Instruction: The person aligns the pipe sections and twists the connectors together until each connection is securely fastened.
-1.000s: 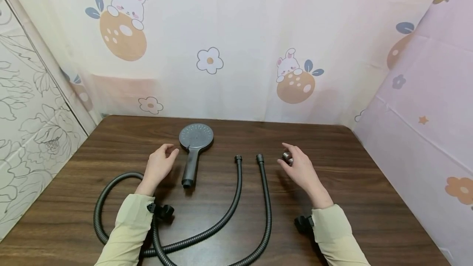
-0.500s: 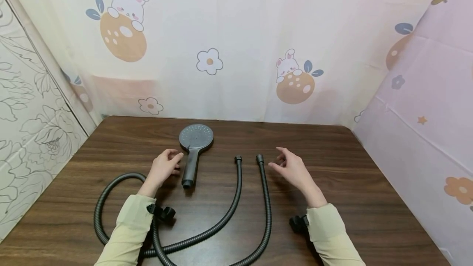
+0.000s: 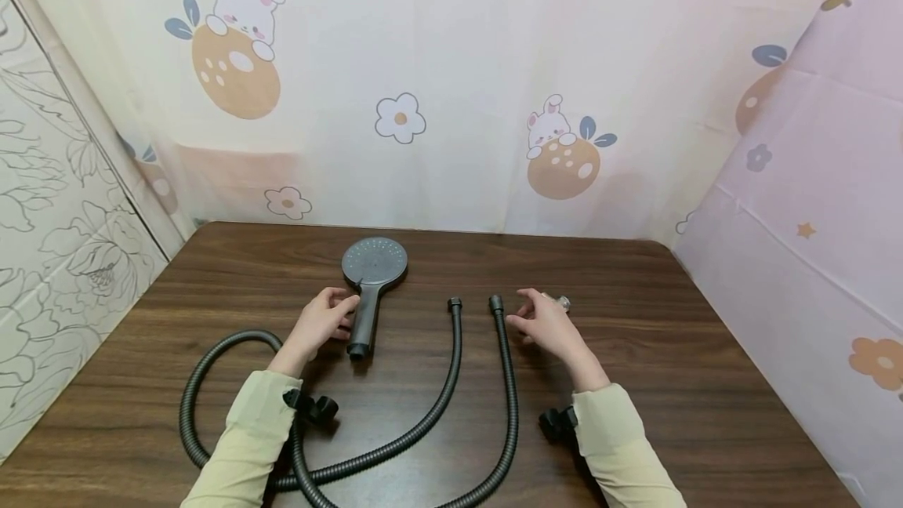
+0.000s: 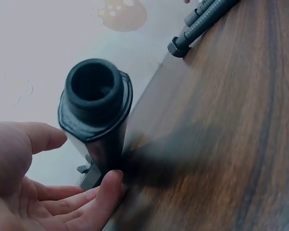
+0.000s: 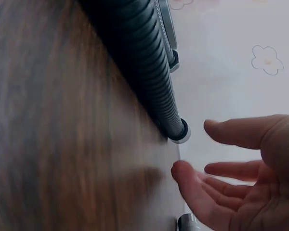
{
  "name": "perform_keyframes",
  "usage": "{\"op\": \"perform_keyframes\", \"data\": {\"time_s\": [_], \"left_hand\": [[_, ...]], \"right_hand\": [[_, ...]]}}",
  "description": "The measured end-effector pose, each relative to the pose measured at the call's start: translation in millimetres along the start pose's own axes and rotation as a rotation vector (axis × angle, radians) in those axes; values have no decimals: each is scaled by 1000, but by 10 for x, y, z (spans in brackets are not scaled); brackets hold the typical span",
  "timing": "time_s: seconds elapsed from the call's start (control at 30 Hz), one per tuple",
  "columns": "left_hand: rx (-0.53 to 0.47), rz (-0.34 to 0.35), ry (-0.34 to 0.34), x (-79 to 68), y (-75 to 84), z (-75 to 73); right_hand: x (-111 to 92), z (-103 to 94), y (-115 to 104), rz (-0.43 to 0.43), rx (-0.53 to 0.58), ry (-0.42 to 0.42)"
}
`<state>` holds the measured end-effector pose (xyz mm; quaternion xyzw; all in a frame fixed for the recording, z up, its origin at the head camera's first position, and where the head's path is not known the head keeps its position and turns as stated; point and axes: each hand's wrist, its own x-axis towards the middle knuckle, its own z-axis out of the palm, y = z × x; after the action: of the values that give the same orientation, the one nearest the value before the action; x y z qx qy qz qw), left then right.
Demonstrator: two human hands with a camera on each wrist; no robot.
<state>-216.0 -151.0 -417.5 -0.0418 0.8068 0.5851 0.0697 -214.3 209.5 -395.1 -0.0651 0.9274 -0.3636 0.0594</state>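
Note:
A dark grey handheld shower head (image 3: 374,263) lies face up near the back of the table, its handle toward me. My left hand (image 3: 320,324) is just left of that handle. In the left wrist view, thumb and spread fingers (image 4: 111,187) stand around the handle's threaded end (image 4: 98,127) without gripping; contact is unclear. A black ribbed shower hose (image 3: 381,453) lies looped, both ends pointing away from me. My right hand (image 3: 553,329) hovers right of the nearer hose end (image 3: 497,304), thumb and fingers apart. In the right wrist view the hose (image 5: 154,82) runs past the fingertips.
A small shiny metal piece (image 3: 563,303) stands behind my right hand, partly hidden. The brown wooden table (image 3: 691,382) reaches back to a printed curtain (image 3: 451,171). Black wrist cameras (image 3: 320,409) sit on both sleeves. The hose loop passes under my left forearm.
My right hand has moved left toward the hose end, uncovering the metal piece on its other side. My left hand has moved slightly right, up to the shower head's handle.

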Motion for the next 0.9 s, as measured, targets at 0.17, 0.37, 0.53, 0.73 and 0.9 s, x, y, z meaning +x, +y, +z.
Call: {"op": "perform_keyframes", "data": {"time_s": [0.17,0.37,0.53,0.73,0.9], "left_hand": [[69,-1,11,9,17,42],[201,22,13,14,26,96],[273,41,22,18,1,139],[192,-8,3,36,-3,170],[73,-96,-39,37,16,189]], "right_hand": [[14,31,-26,46,-14,7],[32,86,-67,112,-35,16],[46,127,-107,159,-71,28],[75,183,-134,185,-75,41],[102,212,-143,158,-102,49]]}}
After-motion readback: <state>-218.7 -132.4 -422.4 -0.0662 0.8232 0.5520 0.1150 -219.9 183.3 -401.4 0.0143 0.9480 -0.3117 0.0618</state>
